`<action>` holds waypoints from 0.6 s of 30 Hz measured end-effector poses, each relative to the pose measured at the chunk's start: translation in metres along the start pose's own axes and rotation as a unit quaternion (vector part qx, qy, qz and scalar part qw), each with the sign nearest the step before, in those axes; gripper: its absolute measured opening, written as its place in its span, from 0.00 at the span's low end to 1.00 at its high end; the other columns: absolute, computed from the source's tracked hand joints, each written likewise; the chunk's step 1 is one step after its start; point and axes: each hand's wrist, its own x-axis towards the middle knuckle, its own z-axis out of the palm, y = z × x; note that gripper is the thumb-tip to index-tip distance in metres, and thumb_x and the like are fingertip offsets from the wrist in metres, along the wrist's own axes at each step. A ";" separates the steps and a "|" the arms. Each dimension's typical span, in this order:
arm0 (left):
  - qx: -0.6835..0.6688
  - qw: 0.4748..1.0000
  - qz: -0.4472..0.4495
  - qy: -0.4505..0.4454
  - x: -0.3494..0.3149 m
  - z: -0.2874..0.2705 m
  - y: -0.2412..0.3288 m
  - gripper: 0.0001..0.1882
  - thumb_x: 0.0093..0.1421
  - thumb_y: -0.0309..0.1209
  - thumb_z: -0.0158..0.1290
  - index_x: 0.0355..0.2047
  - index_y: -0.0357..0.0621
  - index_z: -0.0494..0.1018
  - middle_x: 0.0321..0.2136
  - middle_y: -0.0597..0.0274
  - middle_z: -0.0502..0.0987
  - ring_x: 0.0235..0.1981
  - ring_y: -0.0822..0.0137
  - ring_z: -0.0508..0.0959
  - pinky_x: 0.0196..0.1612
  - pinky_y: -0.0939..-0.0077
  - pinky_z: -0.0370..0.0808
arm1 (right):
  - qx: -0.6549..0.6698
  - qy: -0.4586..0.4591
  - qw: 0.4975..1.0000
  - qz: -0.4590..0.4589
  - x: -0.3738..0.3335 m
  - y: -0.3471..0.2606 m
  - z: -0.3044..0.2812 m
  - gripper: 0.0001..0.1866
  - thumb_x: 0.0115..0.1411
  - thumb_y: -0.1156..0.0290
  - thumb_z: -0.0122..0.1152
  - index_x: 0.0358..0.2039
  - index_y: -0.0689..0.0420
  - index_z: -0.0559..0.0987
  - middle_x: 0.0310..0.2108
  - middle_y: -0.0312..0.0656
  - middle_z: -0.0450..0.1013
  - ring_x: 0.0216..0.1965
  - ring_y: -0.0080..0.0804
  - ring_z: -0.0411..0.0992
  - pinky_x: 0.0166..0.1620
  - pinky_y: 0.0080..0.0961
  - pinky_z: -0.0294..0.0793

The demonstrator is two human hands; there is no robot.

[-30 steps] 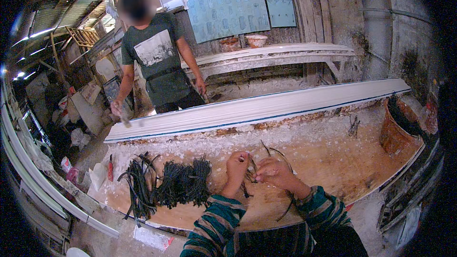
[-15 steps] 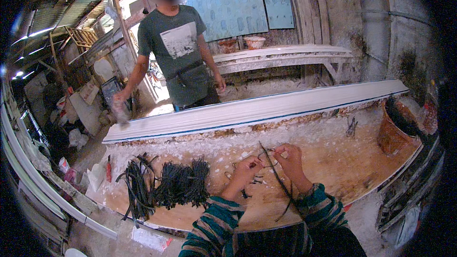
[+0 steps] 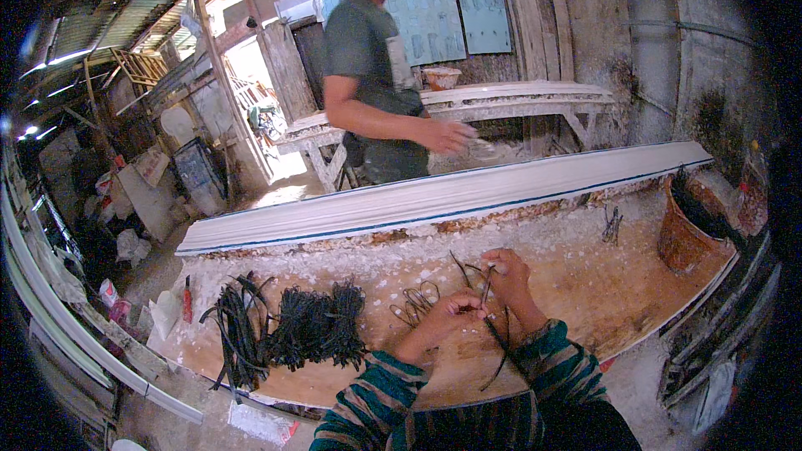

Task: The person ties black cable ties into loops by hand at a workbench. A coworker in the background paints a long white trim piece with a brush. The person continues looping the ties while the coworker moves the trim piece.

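We are bent over a plaster-crusted wooden desk (image 3: 585, 301), and both of our hands are working the same dark strip (image 3: 494, 336), a thin, flexible strand of the kind heaped further left. Our left hand (image 3: 447, 315) has its fingertips pinched together on the strand at about its middle. Our right hand (image 3: 505, 276) sits just beyond and to the right of it, fingers closed around the strand's upper part, where it seems to bend into a small loop; the exact crossing is too fine to make out.

The relation that matters here is how the strip lies between the two hands. Its long axis runs from the far side, up by the right hand, diagonally down toward us. The free tail passes the right wrist and trails off toward our striped sleeve (image 3: 551, 363), pointing at our body and slightly left. So the working end is at the right hand and the loose end is nearest our own chest. The left hand is the nearer of the two to that loose stretch.

Just left of the left hand, a few pale wire-like loops (image 3: 413, 305) lie flat on the desk. Well to the left lies a bundle of dark strips (image 3: 317, 330). Across the desk, a long white moulding (image 3: 434, 198) runs edge to edge. Behind it stands another person (image 3: 368, 75), one hand held out over it. A rusty bucket (image 3: 685, 234) stands at the right end.
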 end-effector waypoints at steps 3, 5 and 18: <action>-0.006 1.000 -0.010 0.001 0.000 0.012 0.012 0.08 0.55 0.31 0.51 0.32 0.40 0.72 0.28 0.70 0.69 0.34 0.77 0.68 0.39 0.83 0.65 | 0.082 -0.028 0.996 0.011 0.003 0.037 0.009 0.11 0.44 0.75 0.61 0.32 0.56 0.75 0.34 0.36 0.72 0.36 0.27 0.69 0.40 0.24 0.67; -0.011 1.000 0.017 -0.004 0.000 0.012 0.006 0.08 0.55 0.32 0.51 0.31 0.41 0.71 0.27 0.71 0.68 0.33 0.78 0.68 0.38 0.84 0.65 | 0.131 -0.055 0.989 0.034 0.004 0.043 0.014 0.11 0.46 0.75 0.60 0.33 0.58 0.75 0.34 0.35 0.72 0.36 0.23 0.69 0.40 0.21 0.68; 0.179 0.951 0.076 0.240 0.006 -0.040 -0.020 0.05 0.50 0.27 0.53 0.24 0.40 0.69 0.29 0.65 0.68 0.31 0.74 0.68 0.34 0.81 0.66 | 0.107 -0.045 0.991 0.060 0.005 0.013 0.005 0.04 0.48 0.75 0.55 0.26 0.59 0.76 0.26 0.40 0.72 0.29 0.28 0.70 0.36 0.21 0.68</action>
